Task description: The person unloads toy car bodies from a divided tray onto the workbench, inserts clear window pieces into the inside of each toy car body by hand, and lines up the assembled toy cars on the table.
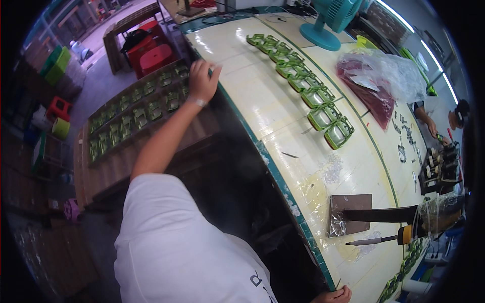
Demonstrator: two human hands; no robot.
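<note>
My left hand (203, 83) is stretched out to the far left, beside the table's edge and above the end of a tray (121, 103) of green frames. Its thumb stands apart from the fingers, and I see nothing held in it. Two rows of green frames with pale centres (140, 117) lie on that tray. At the bottom edge of the view, my right hand (339, 295) has its fingers curled at the table's rim. A thin dark tip shows just above them; what it belongs to is hidden. A line of similar green frames (316, 96) runs along the table.
A brown pad (353, 202) lies under a dark arm-like bar (381, 215), with a yellow-black handled pen-shaped tool (379, 240) nearby. A teal fan (323, 33) and a plastic bag of dark red material (369, 91) stand farther off. Another person (439, 118) works at right.
</note>
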